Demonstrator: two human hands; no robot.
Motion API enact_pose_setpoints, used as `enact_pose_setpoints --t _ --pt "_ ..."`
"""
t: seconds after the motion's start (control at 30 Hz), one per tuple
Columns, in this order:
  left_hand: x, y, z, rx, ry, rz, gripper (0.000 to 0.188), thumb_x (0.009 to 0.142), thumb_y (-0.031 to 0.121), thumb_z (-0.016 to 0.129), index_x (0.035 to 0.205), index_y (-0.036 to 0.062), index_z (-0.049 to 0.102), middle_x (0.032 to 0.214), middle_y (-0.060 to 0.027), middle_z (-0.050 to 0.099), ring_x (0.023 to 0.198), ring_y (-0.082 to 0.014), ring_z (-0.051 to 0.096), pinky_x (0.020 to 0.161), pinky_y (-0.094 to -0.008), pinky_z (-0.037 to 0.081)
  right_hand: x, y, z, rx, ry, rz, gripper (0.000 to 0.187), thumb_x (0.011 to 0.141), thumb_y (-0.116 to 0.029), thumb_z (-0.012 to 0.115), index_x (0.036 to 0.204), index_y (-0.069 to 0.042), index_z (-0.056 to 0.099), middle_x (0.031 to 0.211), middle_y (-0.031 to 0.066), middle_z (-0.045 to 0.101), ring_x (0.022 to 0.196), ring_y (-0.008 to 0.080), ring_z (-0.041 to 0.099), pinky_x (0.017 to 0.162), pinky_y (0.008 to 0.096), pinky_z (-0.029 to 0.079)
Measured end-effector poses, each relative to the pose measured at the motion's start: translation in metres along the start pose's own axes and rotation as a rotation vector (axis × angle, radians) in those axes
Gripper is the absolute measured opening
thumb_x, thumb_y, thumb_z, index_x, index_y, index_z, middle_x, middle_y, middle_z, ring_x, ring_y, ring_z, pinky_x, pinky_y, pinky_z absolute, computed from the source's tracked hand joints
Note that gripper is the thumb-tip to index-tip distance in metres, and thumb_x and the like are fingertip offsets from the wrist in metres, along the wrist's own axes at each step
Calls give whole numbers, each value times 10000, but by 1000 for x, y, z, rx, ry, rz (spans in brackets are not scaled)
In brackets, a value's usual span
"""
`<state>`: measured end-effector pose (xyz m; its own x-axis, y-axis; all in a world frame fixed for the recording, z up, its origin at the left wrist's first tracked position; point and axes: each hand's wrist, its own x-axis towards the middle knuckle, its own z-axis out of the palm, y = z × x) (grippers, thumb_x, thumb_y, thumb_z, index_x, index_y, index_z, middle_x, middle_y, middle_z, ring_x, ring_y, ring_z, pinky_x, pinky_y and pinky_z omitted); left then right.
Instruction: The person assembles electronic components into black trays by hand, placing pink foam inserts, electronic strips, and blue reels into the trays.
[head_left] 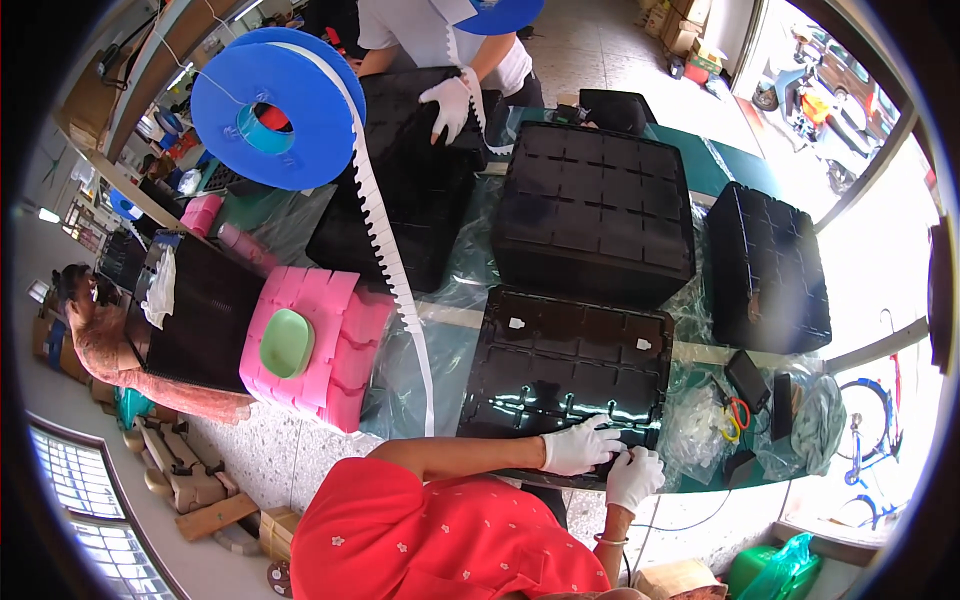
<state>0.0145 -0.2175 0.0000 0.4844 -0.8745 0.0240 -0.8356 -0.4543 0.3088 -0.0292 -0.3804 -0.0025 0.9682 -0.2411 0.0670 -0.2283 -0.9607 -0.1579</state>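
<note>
A glossy black moulded plastic tray [575,365] with a raised grid and two small white patches lies in front of me on the table. My left hand [580,446], in a white glove, rests at the tray's near edge with fingers stretched to the right. Beside it my right hand [633,480], also gloved, has its fingers bent together at the near right corner. Whatever they pinch there is too small to make out. From a blue reel [278,110] at upper left, a white notched strip [385,235] hangs down to the left of the tray.
Stacked black trays [595,215] stand beyond, with another stack [768,270] to the right. Pink trays [345,365] carry a green dish [287,343] at left. Orange-handled scissors [738,415] lie by crumpled plastic. Across the table, a co-worker's gloved hand [450,105] touches black trays.
</note>
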Motion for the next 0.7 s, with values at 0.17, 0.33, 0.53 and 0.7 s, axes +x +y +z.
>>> enact_pose_setpoints --t 0.17,0.33,0.53,0.7 --pt "0 0 -1 15 -13 3 362 838 333 654 1121 109 677 1383 -11 514 1351 -194 407 1158 -477 218 0 1 0 3 -8 -11 101 795 -216 648 809 -122 682 849 76 638 835 295 596 695 437 450" --pt "-1 -1 2 20 5 9 364 855 344 644 1132 110 672 1387 -18 514 1354 -200 402 1157 -485 214 0 -2 -4 15 -5 -16 100 800 -215 642 801 -122 679 853 74 636 839 294 594 701 436 448" --pt "1 -2 2 8 -26 11 385 866 344 634 1165 103 654 1386 -28 515 1356 -208 400 1158 -497 204 -1 -1 1 -4 -12 13 106 804 -221 638 802 -123 679 861 76 623 855 290 587 713 438 435" --pt "0 -2 3 4 -5 12 381 862 334 636 1162 100 654 1376 -28 522 1353 -201 403 1161 -484 214 0 -1 1 -2 -22 23 114 797 -230 645 807 -124 683 861 79 624 855 292 586 715 442 433"
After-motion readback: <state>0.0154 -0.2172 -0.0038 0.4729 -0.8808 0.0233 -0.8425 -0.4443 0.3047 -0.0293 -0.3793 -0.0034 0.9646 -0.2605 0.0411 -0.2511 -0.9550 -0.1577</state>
